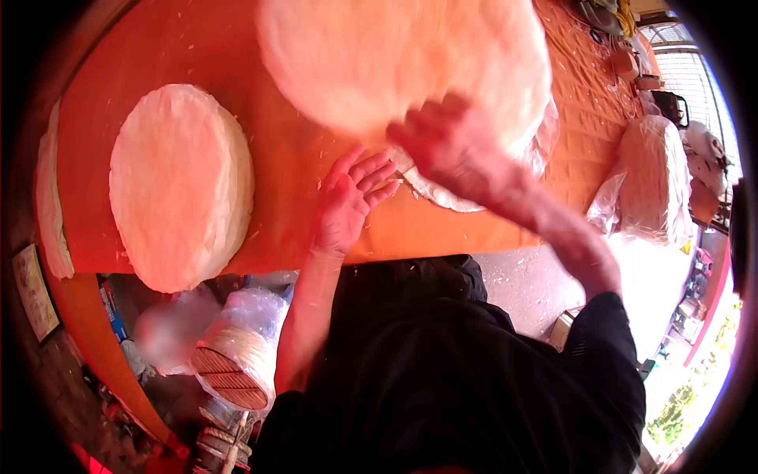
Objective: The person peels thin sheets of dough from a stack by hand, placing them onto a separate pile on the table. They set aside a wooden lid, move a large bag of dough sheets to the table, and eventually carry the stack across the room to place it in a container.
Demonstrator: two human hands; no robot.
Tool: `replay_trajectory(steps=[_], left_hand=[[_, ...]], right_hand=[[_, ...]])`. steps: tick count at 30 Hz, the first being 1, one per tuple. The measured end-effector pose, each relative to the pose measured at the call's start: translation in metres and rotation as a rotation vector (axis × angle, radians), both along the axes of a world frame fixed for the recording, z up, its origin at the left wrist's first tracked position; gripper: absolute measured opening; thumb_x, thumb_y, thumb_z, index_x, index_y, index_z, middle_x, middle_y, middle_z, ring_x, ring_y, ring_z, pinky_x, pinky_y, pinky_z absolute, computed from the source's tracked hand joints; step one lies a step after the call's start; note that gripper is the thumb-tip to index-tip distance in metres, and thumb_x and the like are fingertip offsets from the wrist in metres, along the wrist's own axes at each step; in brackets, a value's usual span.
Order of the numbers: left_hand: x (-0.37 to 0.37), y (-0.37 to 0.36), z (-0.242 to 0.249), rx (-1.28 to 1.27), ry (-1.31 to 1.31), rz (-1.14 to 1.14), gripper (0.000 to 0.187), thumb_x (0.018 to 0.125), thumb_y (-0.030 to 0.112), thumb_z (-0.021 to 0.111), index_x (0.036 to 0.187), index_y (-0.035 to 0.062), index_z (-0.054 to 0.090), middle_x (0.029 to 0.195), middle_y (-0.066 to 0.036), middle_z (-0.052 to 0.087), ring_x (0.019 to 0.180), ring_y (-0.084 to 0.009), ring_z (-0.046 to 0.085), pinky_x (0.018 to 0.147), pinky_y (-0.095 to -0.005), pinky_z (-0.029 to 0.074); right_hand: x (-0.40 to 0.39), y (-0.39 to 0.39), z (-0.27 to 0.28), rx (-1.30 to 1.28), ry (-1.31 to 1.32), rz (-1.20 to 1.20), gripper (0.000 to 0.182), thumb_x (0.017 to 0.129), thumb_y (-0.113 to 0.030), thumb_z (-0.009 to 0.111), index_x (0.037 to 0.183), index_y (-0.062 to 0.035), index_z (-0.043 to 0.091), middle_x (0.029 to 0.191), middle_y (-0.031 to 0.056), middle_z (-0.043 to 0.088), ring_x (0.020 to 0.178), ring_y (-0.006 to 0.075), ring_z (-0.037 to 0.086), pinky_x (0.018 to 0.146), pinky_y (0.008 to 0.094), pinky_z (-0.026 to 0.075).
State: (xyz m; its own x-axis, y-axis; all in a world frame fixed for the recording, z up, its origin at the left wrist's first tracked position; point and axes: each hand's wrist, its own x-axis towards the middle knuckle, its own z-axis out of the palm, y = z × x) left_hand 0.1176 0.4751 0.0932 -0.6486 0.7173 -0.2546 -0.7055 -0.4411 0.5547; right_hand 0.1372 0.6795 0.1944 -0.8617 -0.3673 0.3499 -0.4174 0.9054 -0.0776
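Observation:
A large round, thick pad of white fibrous material (403, 55), smeared by motion, fills the top middle. Just below its lower edge my left hand (347, 205) is open, palm up and fingers spread, holding nothing. My right hand (446, 134) overlaps the pad's lower right part; its fingers look curled but are blurred, and whether they grip the pad cannot be made out. Beneath the pad shows a thin pale layer (442, 193), with clear plastic (545, 138) at its right. A second thick round white pad (174, 186) lies to the left, on the orange-covered table (292, 229).
A plastic-wrapped white bundle (651, 178) sits at the table's right end. Under the table's front edge are a wrapped roll with a slatted end (233, 375) and a pale rounded bundle (174, 332). Another pale pad edge (54, 205) shows at far left.

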Motion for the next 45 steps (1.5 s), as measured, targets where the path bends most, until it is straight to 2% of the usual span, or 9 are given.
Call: replay_trajectory(steps=[10, 12, 14, 15, 18, 26, 31, 40, 45], left_hand=[[0.017, 0.027, -0.022, -0.462, -0.2, 0.283, 0.04, 0.088, 0.007, 0.063, 0.127, 0.004, 0.051, 0.12, -0.008, 0.059, 0.104, -0.0199, 0.061, 0.082, -0.035, 0.055], [0.012, 0.036, 0.008, -0.387, -0.183, 0.331, 0.036, 0.087, 0.0, 0.06, 0.123, 0.0006, 0.052, 0.115, -0.008, 0.059, 0.097, -0.0182, 0.061, 0.077, -0.033, 0.055], [0.008, 0.028, 0.031, -0.27, -0.116, 0.284, 0.042, 0.087, 0.001, 0.06, 0.128, 0.0009, 0.05, 0.122, -0.009, 0.058, 0.106, -0.02, 0.06, 0.083, -0.0338, 0.055], [0.006, 0.021, 0.038, -0.234, -0.081, 0.265, 0.043, 0.087, 0.0, 0.059, 0.129, 0.0009, 0.049, 0.124, -0.01, 0.058, 0.11, -0.0204, 0.059, 0.085, -0.0347, 0.055], [0.021, -0.001, 0.049, -0.371, -0.027, 0.25, 0.045, 0.087, 0.001, 0.06, 0.13, 0.0007, 0.048, 0.124, -0.011, 0.057, 0.111, -0.0208, 0.058, 0.085, -0.0341, 0.055], [0.043, -0.038, -0.023, -0.494, -0.111, 0.246, 0.047, 0.086, 0.002, 0.061, 0.131, -0.0012, 0.047, 0.126, -0.01, 0.056, 0.113, -0.0218, 0.056, 0.097, -0.0356, 0.046], [0.04, -0.044, -0.031, 0.15, -0.603, 0.115, 0.047, 0.091, 0.011, 0.056, 0.135, -0.0013, 0.043, 0.133, -0.014, 0.054, 0.12, -0.0293, 0.053, 0.104, -0.0425, 0.043], [-0.054, -0.09, 0.08, 0.1, -0.196, 0.329, 0.032, 0.085, -0.001, 0.065, 0.115, -0.0032, 0.055, 0.11, -0.012, 0.063, 0.097, -0.0192, 0.063, 0.086, -0.0303, 0.054], [-0.115, -0.176, 0.168, -0.123, 0.212, 0.643, 0.02, 0.083, -0.001, 0.065, 0.103, 0.0009, 0.062, 0.096, -0.008, 0.066, 0.092, -0.0155, 0.064, 0.079, -0.0297, 0.054]], right_hand=[[0.105, -0.049, -0.065, -0.593, -0.298, -0.227, 0.029, 0.074, -0.029, 0.078, 0.085, -0.0059, 0.065, 0.075, 0.0097, 0.061, 0.069, 0.0278, 0.059, 0.061, 0.0379, 0.045], [0.145, -0.048, -0.069, -1.358, -0.896, -0.665, 0.049, 0.086, -0.051, 0.064, 0.084, -0.0029, 0.065, 0.083, 0.0139, 0.068, 0.072, 0.027, 0.063, 0.062, 0.0365, 0.049], [0.177, -0.018, -0.113, -2.315, -1.165, -0.368, 0.079, 0.088, -0.073, 0.036, 0.091, 0.0004, 0.065, 0.088, 0.0185, 0.068, 0.077, 0.0282, 0.065, 0.067, 0.0394, 0.05], [0.174, -0.015, -0.105, -2.494, -1.041, -0.764, 0.094, 0.086, -0.079, 0.02, 0.111, 0.0019, 0.06, 0.095, 0.0244, 0.066, 0.081, 0.0353, 0.065, 0.075, 0.0448, 0.05], [0.142, -0.002, -0.077, -2.787, -0.321, -0.523, 0.093, 0.088, -0.074, 0.031, 0.146, -0.0001, 0.028, 0.138, 0.0198, 0.048, 0.123, 0.0348, 0.05, 0.102, 0.0473, 0.039], [0.121, 0.008, -0.067, -1.816, -0.213, -1.063, 0.04, 0.079, 0.002, 0.07, 0.117, 0.0014, 0.057, 0.099, 0.008, 0.068, 0.086, 0.0178, 0.066, 0.074, 0.0301, 0.054], [0.095, 0.005, 0.033, -1.501, -0.072, -0.97, 0.046, 0.076, 0.006, 0.073, 0.119, 0.0016, 0.056, 0.106, 0.012, 0.066, 0.092, 0.0213, 0.065, 0.082, 0.0312, 0.053], [-0.045, -0.009, 0.143, -1.205, -0.031, -0.661, 0.039, 0.084, -0.015, 0.066, 0.118, 0.0013, 0.06, 0.103, 0.0068, 0.066, 0.095, 0.0162, 0.06, 0.088, 0.027, 0.045], [-0.098, -0.13, 0.198, -1.933, -0.33, -0.48, 0.013, 0.08, -0.01, 0.064, 0.092, -0.0055, 0.066, 0.075, 0.01, 0.066, 0.063, 0.0235, 0.061, 0.06, 0.0318, 0.05]])
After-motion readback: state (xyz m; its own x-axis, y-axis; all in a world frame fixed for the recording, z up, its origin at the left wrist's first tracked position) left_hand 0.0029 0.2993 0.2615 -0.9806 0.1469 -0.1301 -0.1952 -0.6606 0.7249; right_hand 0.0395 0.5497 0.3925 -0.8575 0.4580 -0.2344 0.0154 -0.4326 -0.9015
